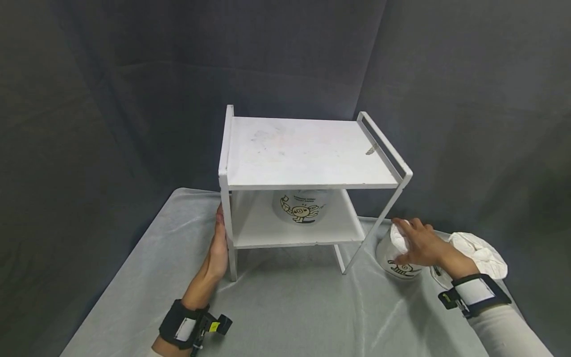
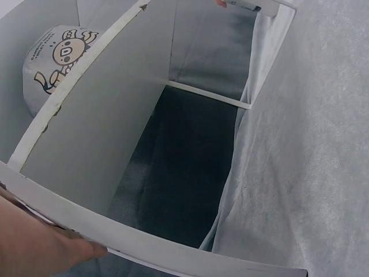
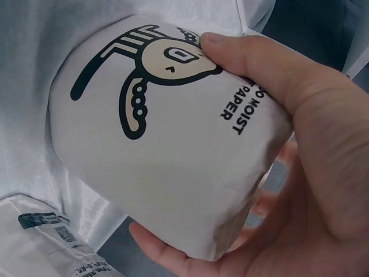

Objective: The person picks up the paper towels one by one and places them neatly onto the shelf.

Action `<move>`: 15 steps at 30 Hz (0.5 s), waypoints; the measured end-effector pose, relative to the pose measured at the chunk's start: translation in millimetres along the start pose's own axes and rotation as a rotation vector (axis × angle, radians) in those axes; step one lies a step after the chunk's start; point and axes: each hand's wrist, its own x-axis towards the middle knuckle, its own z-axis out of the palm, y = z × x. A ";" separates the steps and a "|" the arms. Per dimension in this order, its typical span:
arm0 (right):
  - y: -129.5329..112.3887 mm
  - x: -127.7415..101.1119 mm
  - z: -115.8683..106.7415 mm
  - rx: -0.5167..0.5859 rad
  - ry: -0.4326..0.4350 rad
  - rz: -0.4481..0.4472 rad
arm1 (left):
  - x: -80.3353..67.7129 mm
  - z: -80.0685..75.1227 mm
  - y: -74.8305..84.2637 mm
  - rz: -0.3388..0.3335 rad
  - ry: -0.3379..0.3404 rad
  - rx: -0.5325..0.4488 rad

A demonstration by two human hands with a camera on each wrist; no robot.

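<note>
A white two-tier shelf rack (image 1: 308,153) stands on the cloth-covered table. My left hand (image 1: 218,250) rests along the outside of its left frame, fingers extended upward; in the left wrist view that hand (image 2: 46,242) lies beside the white side bar. On the lower tier sits a wrapped toilet paper roll (image 1: 301,208) with a cartoon print, its top hidden under the upper tier. To the rack's right, my right hand (image 1: 421,245) grips a second toilet paper roll (image 3: 173,144), thumb on the printed side and fingers around the far side. That roll stands close on the cloth.
Behind the right hand lies another white wrapped package (image 1: 479,255), partly covered by the wrist. Grey cloth (image 1: 285,307) covers the table, and dark curtains (image 1: 178,74) hang behind it. The rack's slanted right leg (image 1: 372,230) stands between the rolls.
</note>
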 end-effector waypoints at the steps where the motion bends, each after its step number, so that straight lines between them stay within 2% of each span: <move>1: -0.6 -0.2 -0.1 0.002 -0.004 0.005 | 0.1 -0.1 0.0 0.004 0.003 0.000; 9: -0.8 -2.6 -0.2 0.025 -0.007 0.003 | 1.2 -0.1 -0.8 0.017 -0.008 -0.031; 15: -0.4 -4.9 -0.4 0.032 0.027 -0.019 | 2.8 -0.9 -2.5 0.029 -0.014 -0.070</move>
